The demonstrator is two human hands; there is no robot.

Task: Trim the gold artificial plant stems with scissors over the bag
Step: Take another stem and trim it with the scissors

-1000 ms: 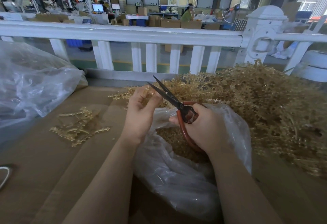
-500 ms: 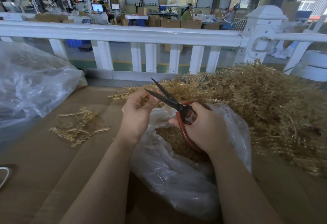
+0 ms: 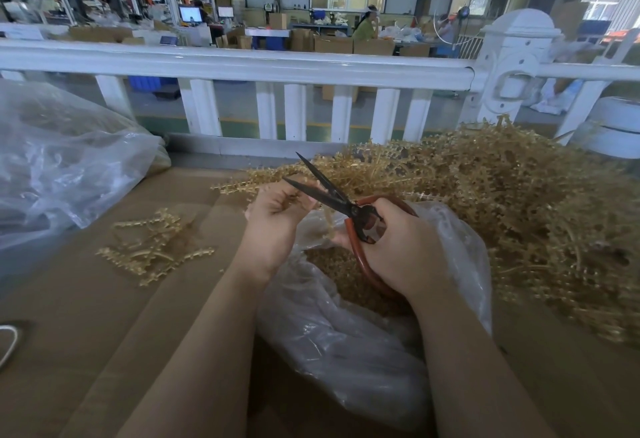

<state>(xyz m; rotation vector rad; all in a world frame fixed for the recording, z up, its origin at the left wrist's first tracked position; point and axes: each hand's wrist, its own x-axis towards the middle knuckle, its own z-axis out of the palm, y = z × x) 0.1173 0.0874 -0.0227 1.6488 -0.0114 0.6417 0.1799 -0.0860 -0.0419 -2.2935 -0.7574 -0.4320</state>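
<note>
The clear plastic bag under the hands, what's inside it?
Inside the clear plastic bag lie small gold trimmed bits. How deep they go is hidden by the right hand and crinkled plastic.

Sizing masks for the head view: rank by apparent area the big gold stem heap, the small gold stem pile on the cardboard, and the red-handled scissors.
1. Big gold stem heap, largest.
2. Small gold stem pile.
3. Red-handled scissors, partly hidden by the right hand, so least certain.

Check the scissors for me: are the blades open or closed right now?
Open. The scissors in the right hand show two dark blades spread in a V, tips apart, beside the left hand.
</note>
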